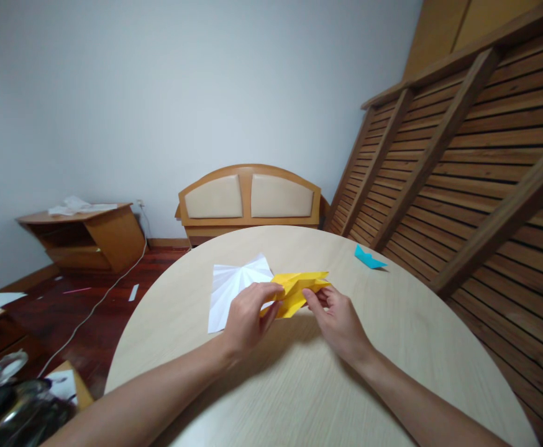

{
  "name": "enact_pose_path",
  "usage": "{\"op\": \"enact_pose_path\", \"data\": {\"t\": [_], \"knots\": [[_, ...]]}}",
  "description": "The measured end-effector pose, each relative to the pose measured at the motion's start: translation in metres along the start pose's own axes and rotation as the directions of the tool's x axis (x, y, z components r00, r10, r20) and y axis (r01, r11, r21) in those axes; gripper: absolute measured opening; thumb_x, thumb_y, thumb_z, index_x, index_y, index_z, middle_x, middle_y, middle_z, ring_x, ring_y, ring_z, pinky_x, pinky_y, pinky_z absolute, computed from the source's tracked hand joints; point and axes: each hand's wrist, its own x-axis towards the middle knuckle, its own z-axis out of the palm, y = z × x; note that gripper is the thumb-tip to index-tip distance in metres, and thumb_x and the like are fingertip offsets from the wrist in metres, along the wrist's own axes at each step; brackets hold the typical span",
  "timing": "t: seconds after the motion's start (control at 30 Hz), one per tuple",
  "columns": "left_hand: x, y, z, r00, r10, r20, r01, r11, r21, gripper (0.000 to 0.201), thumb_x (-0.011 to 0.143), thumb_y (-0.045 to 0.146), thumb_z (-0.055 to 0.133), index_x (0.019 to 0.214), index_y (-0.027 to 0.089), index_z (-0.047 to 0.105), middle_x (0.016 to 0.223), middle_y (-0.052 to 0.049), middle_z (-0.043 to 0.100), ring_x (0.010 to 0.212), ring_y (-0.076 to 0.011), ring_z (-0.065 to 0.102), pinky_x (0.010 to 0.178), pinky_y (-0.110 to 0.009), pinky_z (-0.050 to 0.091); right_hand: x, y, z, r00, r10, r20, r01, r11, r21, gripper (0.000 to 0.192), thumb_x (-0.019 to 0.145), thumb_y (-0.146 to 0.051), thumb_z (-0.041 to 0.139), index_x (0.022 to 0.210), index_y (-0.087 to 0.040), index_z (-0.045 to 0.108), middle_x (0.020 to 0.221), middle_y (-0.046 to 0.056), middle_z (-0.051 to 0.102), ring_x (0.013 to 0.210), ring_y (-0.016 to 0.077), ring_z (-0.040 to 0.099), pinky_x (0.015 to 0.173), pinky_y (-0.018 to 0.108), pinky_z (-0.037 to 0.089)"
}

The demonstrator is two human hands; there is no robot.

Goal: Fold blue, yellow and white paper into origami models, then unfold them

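A folded sheet of yellow paper is held between both hands above the round table. My left hand pinches its left end between thumb and fingers. At the right end, my right hand grips it with the thumb on top and the fingers behind. Several creases and flaps show on the yellow paper, though the parts under my fingers are hidden. Behind my left hand lies a white creased sheet, its folds fanning out. A blue folded paper boat rests near the table's far right edge.
Slatted wooden panels lean close along the table's right side. Beyond the far edge stands a headboard with cream pads. To the left are a wooden cabinet, a white cable on the floor and a glass pot.
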Motion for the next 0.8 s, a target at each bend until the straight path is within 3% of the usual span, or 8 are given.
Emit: {"op": "enact_pose_path", "data": {"t": [0.1, 0.2, 0.3, 0.4, 0.57, 0.7, 0.8], "knots": [[0.0, 0.005, 0.001, 0.981, -0.19, -0.021, 0.186, 0.974, -0.132, 0.015, 0.094, 0.021, 0.054, 0.104, 0.021, 0.065, 0.095, -0.007, 0.073, 0.083, -0.0189, 0.067, 0.073, -0.031, 0.053, 0.0, 0.002, 0.0, 1.0, -0.004, 0.007, 0.004, 1.0, 0.009, 0.025, 0.094, -0.041, 0.056, 0.106, -0.02, 0.061, 0.095, 0.009, 0.073, 0.082, 0.0221, 0.072, 0.069, 0.032, 0.06], [0.002, 0.011, 0.001, 0.926, -0.377, 0.006, 0.362, 0.886, -0.291, 0.016, 0.095, 0.029, 0.054, 0.099, 0.019, 0.065, 0.087, -0.005, 0.072, 0.071, -0.016, 0.065, 0.062, -0.026, 0.05, -0.001, 0.003, 0.001, 0.996, -0.052, -0.074, 0.051, 0.999, -0.008, 0.035, 0.09, -0.036, 0.061, 0.121, -0.024, 0.048, 0.1, 0.006, 0.069, 0.078, 0.0188, 0.07, 0.064, 0.03, 0.059], [0.004, 0.016, 0.002, 0.886, -0.461, 0.045, 0.437, 0.799, -0.413, 0.021, 0.093, 0.036, 0.057, 0.099, 0.017, 0.064, 0.087, -0.006, 0.071, 0.073, -0.0159, 0.066, 0.063, -0.025, 0.049, -0.002, 0.003, 0.002, 0.978, -0.139, -0.157, 0.141, 0.99, 0.004, 0.04, 0.087, -0.032, 0.065, 0.116, -0.028, 0.038, 0.115, 0.006, 0.063, 0.073, 0.0149, 0.068, 0.06, 0.028, 0.058], [0.003, 0.018, 0.003, 0.893, -0.446, 0.067, 0.427, 0.788, -0.443, 0.02, 0.092, 0.036, 0.058, 0.098, 0.018, 0.064, 0.086, -0.005, 0.071, 0.074, -0.016, 0.066, 0.064, -0.026, 0.049, -0.003, 0.001, 0.003, 0.964, -0.208, -0.164, 0.211, 0.978, -0.005, 0.043, 0.086, -0.028, 0.064, 0.115, -0.03, 0.033, 0.123, 0.007, 0.06, 0.073, 0.0139, 0.067, 0.059, 0.027, 0.058], [-0.002, 0.016, 0.001, 0.939, -0.331, 0.097, 0.341, 0.848, -0.406, 0.016, 0.093, 0.023, 0.053, 0.098, 0.021, 0.068, 0.096, -0.007, 0.071, 0.082, -0.0174, 0.066, 0.062, -0.025, 0.05, -0.005, 0.002, 0.004, 0.929, -0.33, -0.167, 0.317, 0.943, -0.103, 0.049, 0.086, -0.019, 0.063, 0.122, -0.031, 0.033, 0.125, 0.007, 0.059, 0.079, 0.0153, 0.067, 0.058, 0.027, 0.057], [-0.001, 0.015, 0.0, 0.975, -0.216, 0.052, 0.219, 0.892, -0.395, 0.023, 0.091, 0.014, 0.048, 0.096, 0.021, 0.069, 0.102, -0.007, 0.07, 0.094, -0.0186, 0.065, 0.074, -0.029, 0.052, -0.005, -0.002, 0.001, 0.899, -0.434, -0.065, 0.413, 0.887, -0.205, 0.027, 0.088, -0.011, 0.056, 0.108, -0.028, 0.048, 0.129, 0.007, 0.057, 0.111, 0.0219, 0.062, 0.075, 0.033, 0.06], [0.001, 0.017, 0.001, 0.964, -0.267, 0.018, 0.252, 0.884, -0.393, 0.023, 0.092, 0.016, 0.048, 0.103, 0.02, 0.067, 0.101, -0.008, 0.069, 0.092, -0.0184, 0.064, 0.072, -0.028, 0.052, -0.005, -0.005, -0.001, 0.891, -0.452, 0.034, 0.438, 0.839, -0.323, 0.029, 0.087, -0.009, 0.052, 0.11, -0.026, 0.057, 0.128, 0.009, 0.059, 0.123, 0.0256, 0.056, 0.092, 0.043, 0.057]]}}
